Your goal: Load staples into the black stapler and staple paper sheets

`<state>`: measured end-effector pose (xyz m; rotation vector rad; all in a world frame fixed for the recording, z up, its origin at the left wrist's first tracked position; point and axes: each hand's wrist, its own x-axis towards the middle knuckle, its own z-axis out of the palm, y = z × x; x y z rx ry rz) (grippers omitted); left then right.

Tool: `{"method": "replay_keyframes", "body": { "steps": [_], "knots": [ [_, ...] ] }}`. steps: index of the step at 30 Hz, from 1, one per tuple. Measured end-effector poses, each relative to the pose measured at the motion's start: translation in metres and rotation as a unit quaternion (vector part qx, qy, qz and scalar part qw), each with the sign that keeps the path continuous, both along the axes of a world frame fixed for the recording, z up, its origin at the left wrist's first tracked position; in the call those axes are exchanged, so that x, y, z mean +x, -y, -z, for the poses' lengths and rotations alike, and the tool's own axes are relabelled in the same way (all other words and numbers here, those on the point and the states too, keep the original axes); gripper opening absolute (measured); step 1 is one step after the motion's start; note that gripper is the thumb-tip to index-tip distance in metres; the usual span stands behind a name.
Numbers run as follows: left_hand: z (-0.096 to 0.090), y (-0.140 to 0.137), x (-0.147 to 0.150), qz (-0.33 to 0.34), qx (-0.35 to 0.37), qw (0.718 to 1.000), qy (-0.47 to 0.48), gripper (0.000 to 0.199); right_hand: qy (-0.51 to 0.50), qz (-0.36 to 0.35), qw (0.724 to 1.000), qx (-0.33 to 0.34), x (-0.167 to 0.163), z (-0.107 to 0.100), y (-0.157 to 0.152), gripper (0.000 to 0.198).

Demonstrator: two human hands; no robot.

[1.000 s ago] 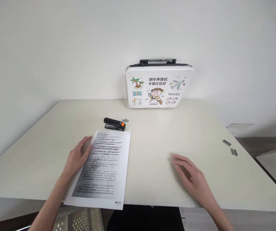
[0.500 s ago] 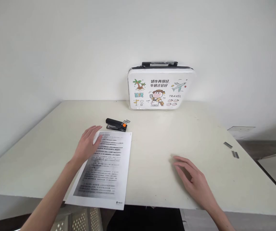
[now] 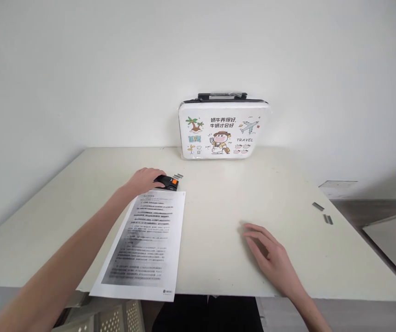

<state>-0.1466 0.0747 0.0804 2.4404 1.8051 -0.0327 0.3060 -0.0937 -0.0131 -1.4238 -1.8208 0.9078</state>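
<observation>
My left hand point(image 3: 144, 180) has its fingers wrapped over the left end of a black stapler point(image 3: 170, 182) with an orange patch, covering much of it. Just below the stapler lies a printed sheet of paper point(image 3: 142, 240), its bottom edge sticking out past the table's front edge. Two short strips of staples point(image 3: 178, 176) are beside the stapler's right end. Over on the right, my right hand point(image 3: 265, 251) rests on the table with fingers loosely apart and nothing in it.
A white case point(image 3: 221, 131) with cartoon prints and a black handle stands at the back against the wall. Two more staple strips point(image 3: 322, 213) lie near the right edge of the white table point(image 3: 215, 221). Below the front edge is a perforated plastic basket point(image 3: 115, 318).
My left hand has moved up and to the right, from above the paper onto the stapler, and closed around it. The right hand stays in place; the view has shifted slightly.
</observation>
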Motion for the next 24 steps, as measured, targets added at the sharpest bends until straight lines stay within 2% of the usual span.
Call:
{"method": "replay_keyframes", "body": {
  "steps": [6,9,13,16,20,24],
  "knots": [
    [-0.010,0.025,0.004,-0.063,0.045,0.997,0.018,0.042,-0.009,-0.005,1.000,0.003,0.000,-0.001,0.000,0.037],
    [-0.024,0.039,0.013,-0.058,0.059,0.996,0.039,0.041,-0.016,0.004,1.000,0.000,-0.002,-0.005,0.001,0.038],
    [-0.040,0.051,0.037,-0.016,0.057,0.997,0.041,0.041,-0.019,0.010,1.000,-0.001,-0.004,-0.008,0.002,0.039],
    [-0.043,0.058,0.065,0.033,0.055,0.997,0.050,0.043,-0.015,0.008,1.000,0.006,-0.005,-0.008,0.000,0.038],
    [-0.036,0.066,0.117,0.125,0.044,0.989,0.065,0.034,-0.025,0.016,1.000,0.008,-0.004,-0.008,-0.003,0.037],
    [-0.020,0.074,0.175,0.191,0.028,0.978,0.083,0.022,-0.074,0.065,0.995,0.005,-0.002,-0.009,-0.005,0.038]
  ]
}}
